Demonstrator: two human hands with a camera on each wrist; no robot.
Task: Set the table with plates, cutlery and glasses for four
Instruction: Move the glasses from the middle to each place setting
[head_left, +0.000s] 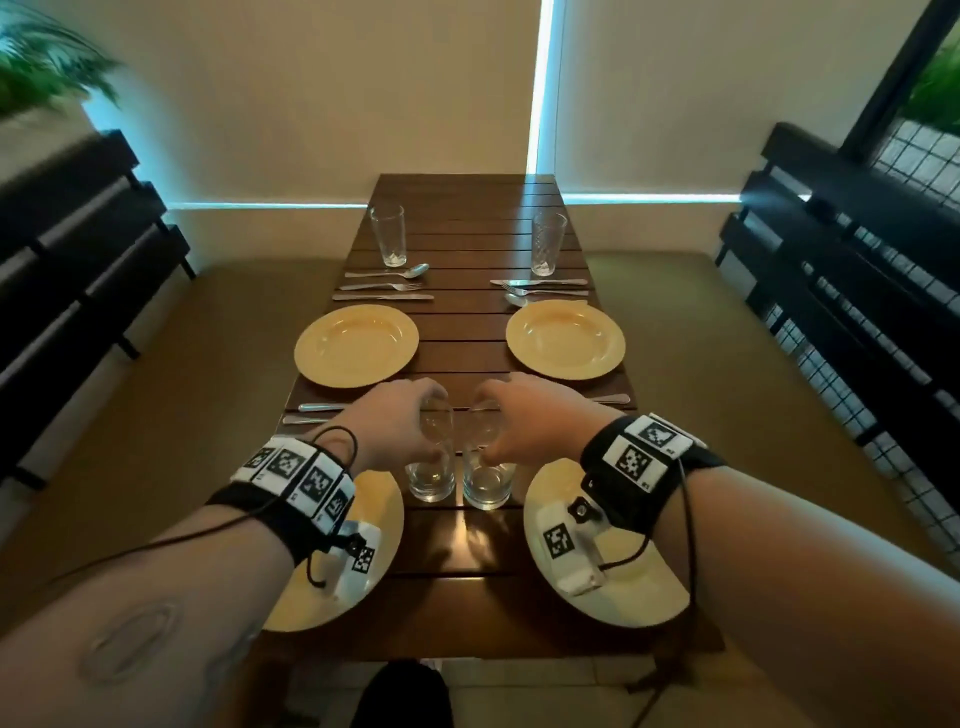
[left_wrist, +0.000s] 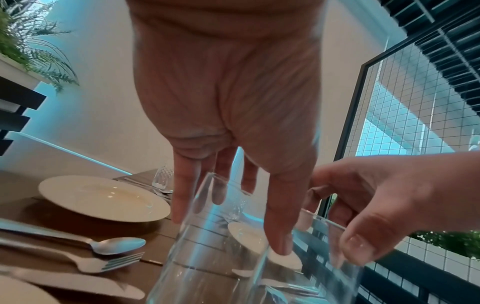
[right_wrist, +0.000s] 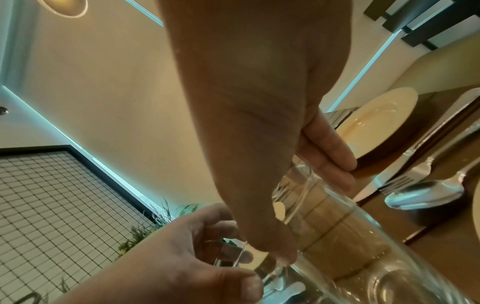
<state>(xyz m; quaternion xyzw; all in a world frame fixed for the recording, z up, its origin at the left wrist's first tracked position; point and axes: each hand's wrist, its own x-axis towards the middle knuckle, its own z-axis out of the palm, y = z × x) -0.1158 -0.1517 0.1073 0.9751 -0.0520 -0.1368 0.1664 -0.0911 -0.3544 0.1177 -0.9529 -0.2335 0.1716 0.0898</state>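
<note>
1. Cream walls with thin blue-lit seams, dark slatted benches (head_left: 78, 249) down both sides, a wire-grid screen (head_left: 914, 156) at far right.
2. Long slatted wooden table (head_left: 467, 249) running away from the camera, laid on both sides.
3. Four yellow plates: far left plate (head_left: 356, 344), far right plate (head_left: 565, 339), near left plate (head_left: 374, 525) and near right plate (head_left: 649, 587), the near two partly hidden under the wrists.
4. Two tall glasses at the far end, far left glass (head_left: 388, 235) and far right glass (head_left: 548, 243), each upright beyond its cutlery.
5. Left hand (head_left: 395, 415) grasping the left glass (head_left: 431, 467) near its rim, fingers round it; base of the glass low over the table between the near plates, contact with the wood unclear.
6. Right hand (head_left: 524, 415) likewise grasping the right glass (head_left: 485, 473) at the top, just beside the other glass.
7. Far left cutlery (head_left: 384, 286): spoon, fork, knife, laid parallel beyond the plate.
8. Far right cutlery (head_left: 540, 291), same three pieces.
9. Near cutlery handles (head_left: 317, 413) showing left of the left hand.
</note>
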